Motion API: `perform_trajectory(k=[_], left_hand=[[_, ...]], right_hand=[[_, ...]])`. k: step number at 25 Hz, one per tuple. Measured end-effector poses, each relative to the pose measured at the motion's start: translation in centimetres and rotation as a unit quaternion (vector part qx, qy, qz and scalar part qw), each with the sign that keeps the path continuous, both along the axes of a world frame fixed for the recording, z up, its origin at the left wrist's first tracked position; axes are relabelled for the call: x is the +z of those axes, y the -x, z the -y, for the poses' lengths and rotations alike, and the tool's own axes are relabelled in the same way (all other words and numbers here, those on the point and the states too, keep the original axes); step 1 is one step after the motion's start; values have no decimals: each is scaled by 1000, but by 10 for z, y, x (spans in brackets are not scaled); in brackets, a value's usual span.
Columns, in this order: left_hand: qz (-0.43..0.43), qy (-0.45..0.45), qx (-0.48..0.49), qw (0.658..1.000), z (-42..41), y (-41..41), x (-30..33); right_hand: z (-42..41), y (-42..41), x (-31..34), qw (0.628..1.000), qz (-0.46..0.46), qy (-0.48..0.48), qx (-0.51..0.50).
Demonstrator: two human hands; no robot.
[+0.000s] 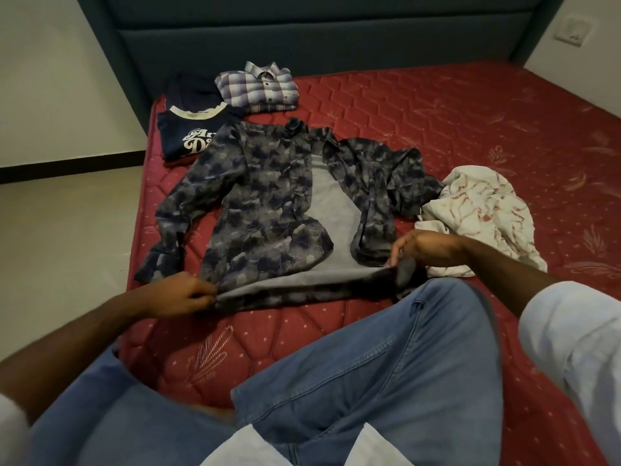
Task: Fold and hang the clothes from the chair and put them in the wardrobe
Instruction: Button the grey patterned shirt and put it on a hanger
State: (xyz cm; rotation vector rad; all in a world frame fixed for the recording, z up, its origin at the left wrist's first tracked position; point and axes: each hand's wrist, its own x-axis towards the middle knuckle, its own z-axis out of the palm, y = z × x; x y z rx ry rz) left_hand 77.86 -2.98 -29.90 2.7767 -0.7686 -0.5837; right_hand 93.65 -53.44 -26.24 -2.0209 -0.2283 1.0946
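— Starting with the hands: what does each hold?

— Left hand (183,294) pinches the near hem of the dark patterned shirt (265,210), fingers curled on the fabric at its left corner. Right hand (426,250) grips the same hem at the opposite corner, thumb and fingers closed on the cloth. The hem runs taut between the two.

— Position of the shirt?

— Spread front-up on the red mattress (437,122), beyond both hands. Its placket lies open, showing a grey lining. One sleeve trails out past the left hand; the other is bunched beyond the right hand.

— Other garments?

— A crumpled white cloth with reddish marks (477,210) sits just outside the right hand, touching the bunched sleeve. Far beyond the left hand lies a folded navy T-shirt with white lettering (195,137), with another dark folded item behind it. A folded checked shirt (258,89) lies next to them, near the blue headboard (302,38).

— The person?

— Blue jeans (386,364) in the foreground, one knee raised on the mattress below the right hand.
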Motion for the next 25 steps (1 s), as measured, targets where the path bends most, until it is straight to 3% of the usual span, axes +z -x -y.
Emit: perform_trajectory(k=[2,4,7,9,11,12,14,17,19,22,24,25], left_hand=[[-10,-170,-167,971,8,9,4],[33,-256,-242,935,20,18,2],[91,-229,-227,942,42,24,3],[32,-193,-178,964,58,15,12],[-18,-99,-108,989,71,-3,24],[26,-60,-99,993,76,-16,27],[146,-86,-112,979,84,-41,18],[140,-185,-18,972,111,-57,-15],[146,-121,60,980,122,-59,-33],[148,65,181,970,111,-68,-36],[49,229,285,929,96,-72,-33],[-16,322,329,888,89,-74,-31]], right_hand=[[-8,4,7,982,-2,111,150],[-24,8,11,940,13,218,262],[-61,25,20,872,110,339,335],[-83,36,21,833,153,366,387],[-93,37,18,880,109,277,369],[-95,34,18,915,92,217,328],[-93,23,14,944,178,163,226],[-84,17,-13,866,351,321,151],[-77,20,-27,858,351,362,92],[-63,11,-20,871,311,375,60],[-62,7,-11,847,327,406,103],[-66,7,-9,846,341,394,113]])
